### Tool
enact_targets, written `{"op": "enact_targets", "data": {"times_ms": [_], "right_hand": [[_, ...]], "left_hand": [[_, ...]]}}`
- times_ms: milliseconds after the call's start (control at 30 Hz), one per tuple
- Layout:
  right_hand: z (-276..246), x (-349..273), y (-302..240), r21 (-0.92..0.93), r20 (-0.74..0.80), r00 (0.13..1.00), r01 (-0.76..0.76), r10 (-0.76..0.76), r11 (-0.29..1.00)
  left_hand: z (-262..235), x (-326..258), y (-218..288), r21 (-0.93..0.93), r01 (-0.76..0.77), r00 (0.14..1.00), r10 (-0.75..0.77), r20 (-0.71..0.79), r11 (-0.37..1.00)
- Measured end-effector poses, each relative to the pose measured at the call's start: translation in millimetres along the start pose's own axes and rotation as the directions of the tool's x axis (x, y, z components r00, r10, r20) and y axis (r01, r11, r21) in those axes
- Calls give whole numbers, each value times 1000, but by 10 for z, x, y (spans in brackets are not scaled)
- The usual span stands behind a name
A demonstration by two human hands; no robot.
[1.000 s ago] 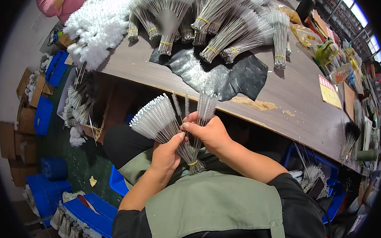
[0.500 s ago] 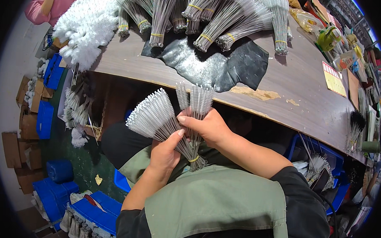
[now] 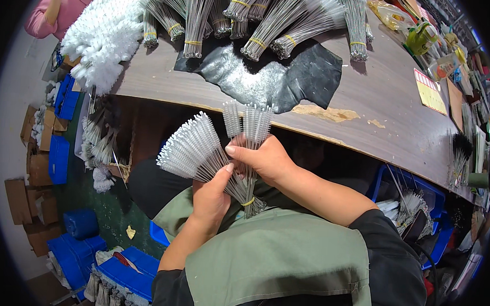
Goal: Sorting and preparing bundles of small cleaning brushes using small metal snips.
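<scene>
Over my lap I hold one bundle of thin white tube brushes (image 3: 188,145), their wire stems bound near the bottom by a yellow rubber band (image 3: 248,201). My left hand (image 3: 212,195) is closed round the stems of the larger, fanned-out part on the left. A smaller group of brushes (image 3: 255,126) stands apart on the right, with my right hand (image 3: 264,159) gripping its stems, thumb across the front. Both thumbs are close together at the gap between the two groups. The fingers behind the stems are mostly hidden.
Banded brush bundles (image 3: 199,20) lie on the wooden table (image 3: 378,98) and a black sheet (image 3: 270,77). White fluffy brushes (image 3: 99,37) heap at the left. Blue bins (image 3: 128,271) stand lower left, another (image 3: 440,189) at right. A person in pink (image 3: 54,8) is at the far left.
The view has shifted slightly, so the table and bundles sit a little higher and further left. Both hands keep their hold on the brushes, with hardly any change in grip.
</scene>
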State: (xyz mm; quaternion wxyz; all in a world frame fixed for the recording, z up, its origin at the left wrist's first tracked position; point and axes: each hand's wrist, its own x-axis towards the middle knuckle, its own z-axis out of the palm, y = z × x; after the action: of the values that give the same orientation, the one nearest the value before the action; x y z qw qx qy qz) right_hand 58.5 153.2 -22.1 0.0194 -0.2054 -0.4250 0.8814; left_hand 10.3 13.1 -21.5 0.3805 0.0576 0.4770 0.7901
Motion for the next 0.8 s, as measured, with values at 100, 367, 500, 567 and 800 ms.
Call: {"op": "enact_targets", "data": {"times_ms": [100,367,500,567,800], "right_hand": [[32,-26,-32,77,-49,999,-12,16,997],[-10,53,33,-101,26,999,-28,31,994],[5,13,29,-110,-21,1000,21,-24,994],[-6,26,61,-124,-28,995,95,-99,988],[-1,-1,81,-342,-73,971,192,-229,920]], "left_hand": [[83,10,55,-36,28,999,-29,-20,999],[74,28,35,-70,67,998,-66,18,995],[81,21,24,-63,23,998,-27,-63,998],[102,22,27,-83,-3,995,-5,-98,997],[0,9,-20,-72,24,993,-32,-111,997]]}}
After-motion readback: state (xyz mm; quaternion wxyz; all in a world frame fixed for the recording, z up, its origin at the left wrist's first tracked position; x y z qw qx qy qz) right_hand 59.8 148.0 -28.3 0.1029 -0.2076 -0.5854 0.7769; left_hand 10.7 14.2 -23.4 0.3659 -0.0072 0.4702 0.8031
